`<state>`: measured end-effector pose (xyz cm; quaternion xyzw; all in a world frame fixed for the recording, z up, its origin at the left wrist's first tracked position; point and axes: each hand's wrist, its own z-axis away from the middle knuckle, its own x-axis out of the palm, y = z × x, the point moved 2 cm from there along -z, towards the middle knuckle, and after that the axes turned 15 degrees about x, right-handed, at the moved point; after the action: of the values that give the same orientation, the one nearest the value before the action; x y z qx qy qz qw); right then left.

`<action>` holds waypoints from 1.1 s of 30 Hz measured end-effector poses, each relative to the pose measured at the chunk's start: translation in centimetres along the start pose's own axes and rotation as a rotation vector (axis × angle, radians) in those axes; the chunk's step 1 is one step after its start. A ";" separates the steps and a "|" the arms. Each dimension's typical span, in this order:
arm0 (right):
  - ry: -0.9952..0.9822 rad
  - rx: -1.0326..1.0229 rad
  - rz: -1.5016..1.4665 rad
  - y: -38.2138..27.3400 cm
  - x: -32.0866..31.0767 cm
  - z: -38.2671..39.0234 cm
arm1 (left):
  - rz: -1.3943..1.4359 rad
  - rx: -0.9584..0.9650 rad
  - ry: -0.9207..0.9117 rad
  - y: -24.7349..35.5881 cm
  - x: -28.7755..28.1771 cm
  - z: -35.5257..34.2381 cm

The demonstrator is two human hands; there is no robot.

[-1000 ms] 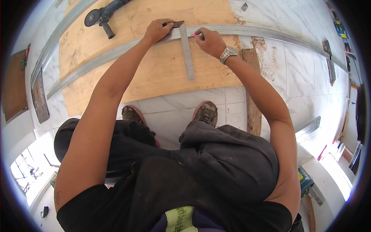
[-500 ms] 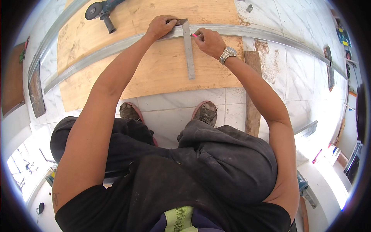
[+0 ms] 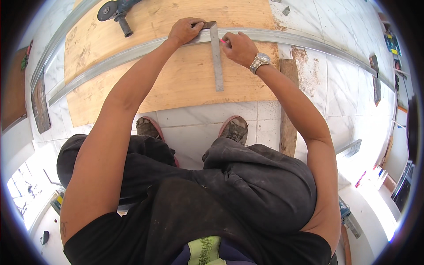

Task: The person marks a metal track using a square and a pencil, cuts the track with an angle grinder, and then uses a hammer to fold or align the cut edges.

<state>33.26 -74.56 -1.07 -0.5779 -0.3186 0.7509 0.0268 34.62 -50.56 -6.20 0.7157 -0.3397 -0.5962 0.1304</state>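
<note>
A long grey metal profile [image 3: 132, 55] lies across a plywood sheet [image 3: 176, 84]. Against it rests a try square [image 3: 217, 62], its steel blade crossing the profile and pointing toward me. My left hand [image 3: 185, 31] is closed on the square's dark stock, by the profile's far edge. Just right of the blade, my right hand [image 3: 240, 47] pinches a slim marker with a pink end [image 3: 222, 41], which is held close to the blade at the profile. Most of the marker is hidden by the fingers. A metal watch [image 3: 260, 62] sits on my right wrist.
An angle grinder [image 3: 115, 13] lies on the plywood at the far left. A second metal profile [image 3: 57, 46] runs along the left. Wooden boards [image 3: 289, 106] lie on the white tiled floor [image 3: 340, 84]. My shoes [image 3: 234, 129] are just before the plywood's near edge.
Almost nothing differs. My right hand has shifted very slightly beside the blade, the marker still in its fingers; my left hand stays on the square.
</note>
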 end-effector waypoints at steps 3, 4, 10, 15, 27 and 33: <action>-0.013 -0.020 0.025 -0.3 -0.1 0.0 | -0.013 0.015 0.008 0.1 0.0 0.0; 0.001 -0.027 0.040 -0.4 -0.2 0.0 | -0.032 0.012 0.009 0.1 -0.1 0.0; 0.045 -0.059 0.005 -0.7 -0.3 0.1 | 0.009 -0.057 -0.059 0.1 -0.1 0.0; 0.044 -0.063 0.000 -0.8 -0.2 0.0 | 0.012 -0.044 -0.044 0.5 -0.4 0.0; 0.075 -0.045 0.077 -0.7 0.1 -1.8 | -0.003 0.021 0.014 0.4 -0.2 0.0; 0.052 -0.048 0.064 -0.4 -0.2 -2.9 | 0.019 -0.011 0.000 0.7 -0.3 0.1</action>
<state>35.75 -72.98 -1.08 -0.6075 -0.3173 0.7282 -0.0030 34.32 -50.85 -5.59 0.7118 -0.3430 -0.5967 0.1401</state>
